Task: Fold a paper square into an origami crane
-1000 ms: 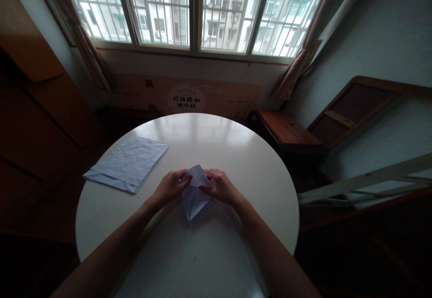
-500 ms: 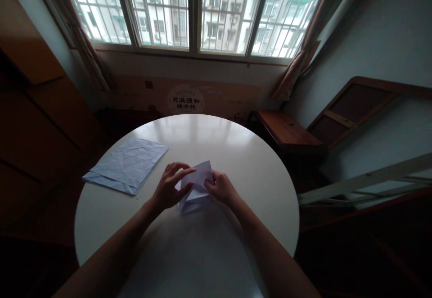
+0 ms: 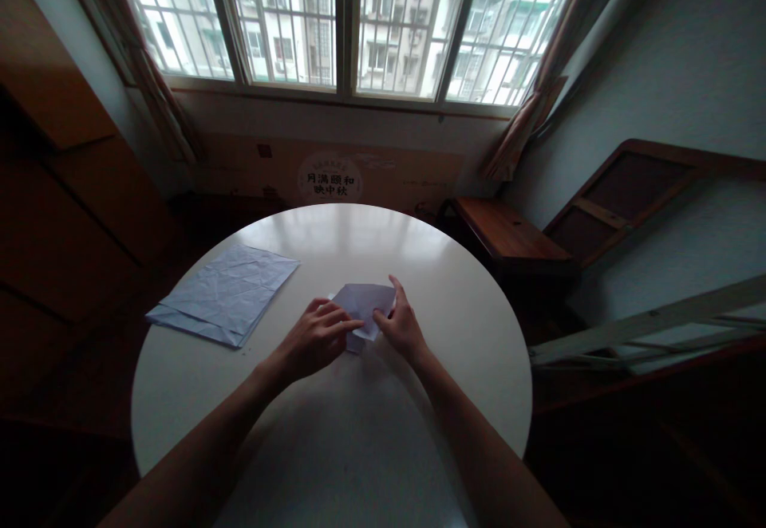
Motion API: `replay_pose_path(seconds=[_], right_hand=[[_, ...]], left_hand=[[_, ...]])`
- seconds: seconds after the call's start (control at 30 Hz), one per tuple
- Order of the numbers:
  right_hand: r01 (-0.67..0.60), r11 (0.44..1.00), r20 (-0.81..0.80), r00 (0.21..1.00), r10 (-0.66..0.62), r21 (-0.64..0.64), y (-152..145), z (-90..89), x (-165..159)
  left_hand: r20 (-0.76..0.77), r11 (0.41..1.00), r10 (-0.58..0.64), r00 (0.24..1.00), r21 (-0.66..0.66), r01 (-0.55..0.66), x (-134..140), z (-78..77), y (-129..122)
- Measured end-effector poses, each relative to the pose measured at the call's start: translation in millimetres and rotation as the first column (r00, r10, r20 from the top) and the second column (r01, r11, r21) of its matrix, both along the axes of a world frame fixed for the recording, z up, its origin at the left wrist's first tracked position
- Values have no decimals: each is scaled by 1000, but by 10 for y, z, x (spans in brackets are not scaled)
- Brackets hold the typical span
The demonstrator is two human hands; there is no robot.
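Observation:
A pale, folded sheet of paper (image 3: 364,298) is between my two hands near the middle of the white round table. My left hand (image 3: 314,336) holds its left side, the fingers lying over the paper and the index finger reaching across its lower part; the thumb is hidden. On the opposite side, my right hand (image 3: 403,324) grips the right edge, thumb on the near face and index finger sticking up past the edge. A small folded flap shows below the left fingertips. The underside of the paper is hidden.
A stack of creased, pale paper sheets (image 3: 230,293) lies at the table's left, reaching its edge. The table (image 3: 472,336) has a curved rim. Beyond it stand a wooden bench (image 3: 515,229) at the right, a cabinet (image 3: 65,217) at the left and a barred window (image 3: 341,25).
The paper has turned and now lies lower, its raised peak gone. My left hand has shifted right, its fingers coming down over the paper. My right index finger has lifted.

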State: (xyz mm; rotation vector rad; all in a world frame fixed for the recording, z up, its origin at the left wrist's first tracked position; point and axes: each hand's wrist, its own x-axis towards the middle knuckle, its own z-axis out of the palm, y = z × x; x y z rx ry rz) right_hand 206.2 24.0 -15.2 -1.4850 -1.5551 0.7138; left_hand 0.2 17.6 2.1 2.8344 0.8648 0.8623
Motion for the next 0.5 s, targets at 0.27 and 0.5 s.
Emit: replay_pose_path(seconds=[0.27,0.5], right_hand=[[69,995,-19,997,-68,65,34,25,81],[-18,998,-17,1000,19,58,59,-21,83]], left_hand=[[12,993,102,995,65,-103,-81,42,59],[60,967,219,974,121,-225,-48,95,-49]])
